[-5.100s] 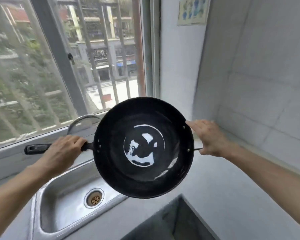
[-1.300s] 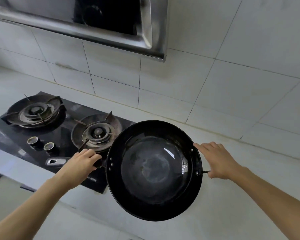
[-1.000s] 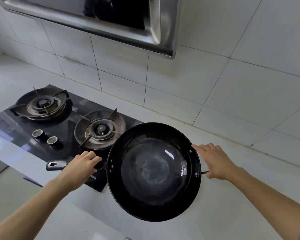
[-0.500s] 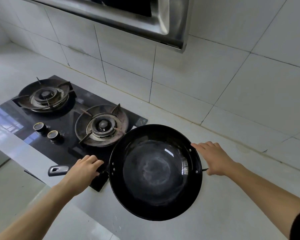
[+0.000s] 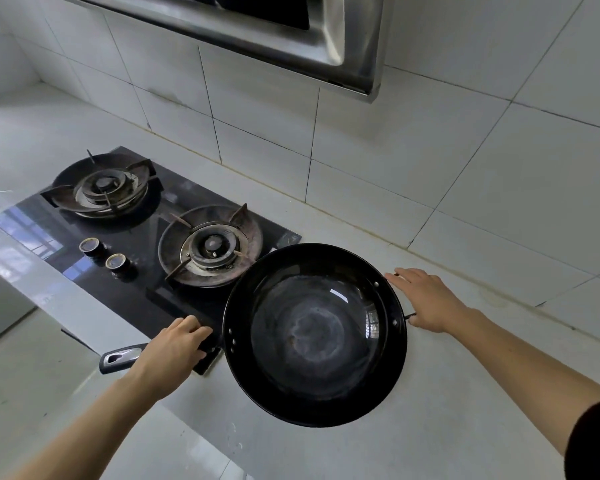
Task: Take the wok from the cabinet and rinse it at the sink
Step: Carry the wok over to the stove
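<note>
A black round wok (image 5: 314, 336) is held level over the white counter, just right of the stove. Its inside looks wet and shiny. My left hand (image 5: 174, 348) is wrapped around the wok's long black handle, whose grey end sticks out to the left. My right hand (image 5: 426, 299) grips the small loop handle on the wok's right rim. Neither the sink nor the cabinet is in view.
A black glass gas stove (image 5: 132, 244) with two burners and two knobs lies on the white counter (image 5: 430, 427) to the left of the wok. A steel range hood (image 5: 291, 36) hangs above. The white tiled wall (image 5: 430, 150) runs behind.
Five seconds ago the wok was held over the sink by the window. Now it is beside the stove. Over the last second the view has dropped and the wok has stayed in both hands.
</note>
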The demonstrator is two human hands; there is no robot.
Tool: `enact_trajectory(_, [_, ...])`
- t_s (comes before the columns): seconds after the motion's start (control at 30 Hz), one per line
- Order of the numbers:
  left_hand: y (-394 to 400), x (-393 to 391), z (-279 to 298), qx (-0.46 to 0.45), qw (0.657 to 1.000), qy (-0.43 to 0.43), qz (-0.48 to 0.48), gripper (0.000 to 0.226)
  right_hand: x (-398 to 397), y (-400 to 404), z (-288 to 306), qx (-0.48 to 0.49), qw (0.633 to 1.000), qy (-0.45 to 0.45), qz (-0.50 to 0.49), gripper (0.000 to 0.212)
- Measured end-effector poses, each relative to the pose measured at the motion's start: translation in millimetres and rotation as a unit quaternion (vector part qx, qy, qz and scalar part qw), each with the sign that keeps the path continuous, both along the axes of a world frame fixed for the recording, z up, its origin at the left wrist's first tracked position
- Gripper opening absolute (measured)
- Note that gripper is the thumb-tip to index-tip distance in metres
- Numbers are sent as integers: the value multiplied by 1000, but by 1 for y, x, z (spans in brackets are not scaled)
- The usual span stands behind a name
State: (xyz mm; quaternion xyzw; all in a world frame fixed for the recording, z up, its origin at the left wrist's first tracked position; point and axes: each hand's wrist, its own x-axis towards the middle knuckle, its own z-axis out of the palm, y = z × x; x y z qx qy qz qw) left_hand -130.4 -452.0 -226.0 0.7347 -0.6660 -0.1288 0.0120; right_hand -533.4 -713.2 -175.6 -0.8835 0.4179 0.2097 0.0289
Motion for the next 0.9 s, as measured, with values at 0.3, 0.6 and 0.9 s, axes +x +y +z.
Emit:
enact_trajectory(0.3, [17, -28, 8, 48, 998, -15, 48, 23, -4, 32, 4, 6, 993, -109, -44, 72])
enact_trajectory(0.6, [41, -70, 9, 59, 994, -2, 88, 18, 7, 99, -9, 9, 988, -147, -44, 64])
enact_trajectory(0.9, [53, -97, 7, 34, 995, 48, 81, 23, 25, 164, -18, 1, 983, -137, -120, 67])
